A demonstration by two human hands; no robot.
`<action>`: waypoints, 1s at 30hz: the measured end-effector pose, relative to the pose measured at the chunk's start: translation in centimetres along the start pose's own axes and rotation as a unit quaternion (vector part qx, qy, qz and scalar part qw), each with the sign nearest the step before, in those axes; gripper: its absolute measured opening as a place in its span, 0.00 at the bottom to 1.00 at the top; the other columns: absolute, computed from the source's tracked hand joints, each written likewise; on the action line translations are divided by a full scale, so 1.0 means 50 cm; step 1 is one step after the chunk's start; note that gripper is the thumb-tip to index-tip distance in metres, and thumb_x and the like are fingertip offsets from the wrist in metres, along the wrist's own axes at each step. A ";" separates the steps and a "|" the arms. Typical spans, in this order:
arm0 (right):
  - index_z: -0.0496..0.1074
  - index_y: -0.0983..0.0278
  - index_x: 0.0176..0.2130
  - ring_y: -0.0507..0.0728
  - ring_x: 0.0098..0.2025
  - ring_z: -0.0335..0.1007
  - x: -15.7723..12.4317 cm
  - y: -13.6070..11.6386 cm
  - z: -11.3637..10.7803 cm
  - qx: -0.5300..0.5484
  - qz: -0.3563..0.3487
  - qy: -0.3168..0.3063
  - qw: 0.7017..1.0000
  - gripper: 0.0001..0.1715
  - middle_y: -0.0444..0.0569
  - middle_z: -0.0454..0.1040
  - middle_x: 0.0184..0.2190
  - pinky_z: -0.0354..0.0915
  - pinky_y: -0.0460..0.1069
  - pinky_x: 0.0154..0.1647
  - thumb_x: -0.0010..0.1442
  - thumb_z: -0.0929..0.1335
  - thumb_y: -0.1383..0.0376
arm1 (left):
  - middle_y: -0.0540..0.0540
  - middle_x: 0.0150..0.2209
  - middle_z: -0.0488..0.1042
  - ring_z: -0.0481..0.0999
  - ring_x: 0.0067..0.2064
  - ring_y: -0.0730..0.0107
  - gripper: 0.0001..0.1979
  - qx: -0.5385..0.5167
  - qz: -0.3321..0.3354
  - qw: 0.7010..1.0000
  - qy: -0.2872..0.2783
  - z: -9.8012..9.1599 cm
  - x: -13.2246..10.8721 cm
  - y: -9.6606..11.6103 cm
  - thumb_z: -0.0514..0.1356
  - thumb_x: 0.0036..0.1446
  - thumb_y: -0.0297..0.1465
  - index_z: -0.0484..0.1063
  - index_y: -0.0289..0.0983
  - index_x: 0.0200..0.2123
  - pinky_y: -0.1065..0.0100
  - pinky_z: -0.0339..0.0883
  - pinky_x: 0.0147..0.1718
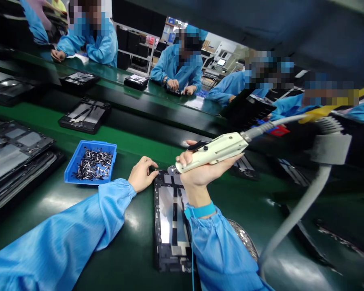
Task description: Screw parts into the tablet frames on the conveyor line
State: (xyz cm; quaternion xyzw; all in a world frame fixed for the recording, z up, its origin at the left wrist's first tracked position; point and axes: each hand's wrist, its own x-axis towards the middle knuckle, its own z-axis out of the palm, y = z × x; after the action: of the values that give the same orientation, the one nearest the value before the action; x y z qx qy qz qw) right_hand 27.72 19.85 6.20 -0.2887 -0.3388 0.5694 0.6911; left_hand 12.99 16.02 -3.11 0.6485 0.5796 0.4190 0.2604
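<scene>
My right hand (197,173) is wrapped round a cream electric screwdriver (214,151), tilted with its metal nose low at the left. That nose is over the top end of an opened tablet (166,218), whose inside faces up on the green bench. The screwdriver's tip is hidden behind the device's top edge and my hand. At the tablet's top left corner my left hand (143,173) has its thumb and forefinger curled together. Something small and dark shows between them, too small to name. A blue bin (68,176) of small metal-and-black parts (94,163) stands left of that hand.
Opened tablets lie stacked (18,155) at the left, and another tablet (85,115) lies beyond the bin. A grey cable (303,206) hangs at the right. Behind my right forearm is a round dish (244,238). Co-workers in blue smocks (177,66) sit across the line.
</scene>
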 end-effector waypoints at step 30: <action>0.72 0.59 0.35 0.51 0.11 0.56 -0.046 -0.047 0.019 0.067 -0.012 -0.051 0.996 0.42 0.45 0.76 0.23 0.52 0.48 0.14 0.48 0.63 0.27 | 0.44 0.35 0.82 0.81 0.37 0.68 0.08 -0.070 0.268 0.960 0.042 0.013 -0.026 0.007 0.63 0.68 0.32 0.82 0.36 0.39 0.69 0.75 0.39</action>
State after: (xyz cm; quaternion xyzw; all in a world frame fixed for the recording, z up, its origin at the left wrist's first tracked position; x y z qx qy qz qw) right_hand 28.08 17.16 8.27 -0.2082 -0.3378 0.5963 0.6979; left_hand 13.78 14.80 -3.46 0.7421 0.3643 0.5397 0.1593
